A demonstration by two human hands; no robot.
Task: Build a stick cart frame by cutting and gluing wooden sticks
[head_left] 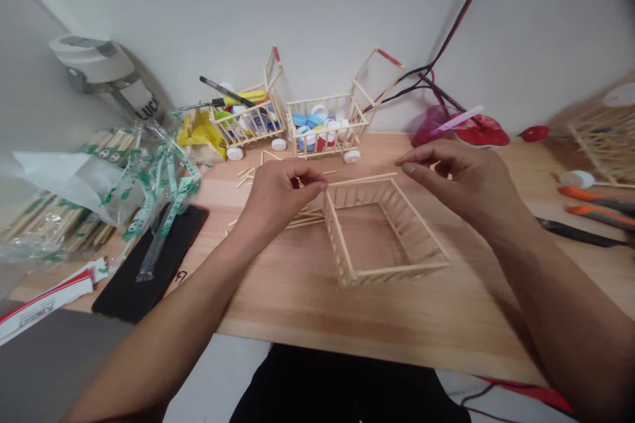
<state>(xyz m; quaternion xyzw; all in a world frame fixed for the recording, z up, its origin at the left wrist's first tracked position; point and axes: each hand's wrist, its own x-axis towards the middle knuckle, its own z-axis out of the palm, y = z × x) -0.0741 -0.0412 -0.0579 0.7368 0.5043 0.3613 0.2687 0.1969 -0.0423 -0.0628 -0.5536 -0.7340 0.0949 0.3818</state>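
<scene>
An open basket built of thin wooden sticks, with slatted sides, rests on the wooden table between my hands. At its back left corner, my left hand pinches with thumb and forefinger on the end of the top stick. My right hand is just beyond the back right corner, apart from the basket. Its thumb and forefinger tips come close together; whether something small is between them I cannot make out. Loose sticks lie beside and partly behind my left hand.
Two small stick carts with bottle caps stand against the wall. At left are a bottle, packaged sticks and a black phone. Orange-handled pliers, a black tool and another stick model are at right.
</scene>
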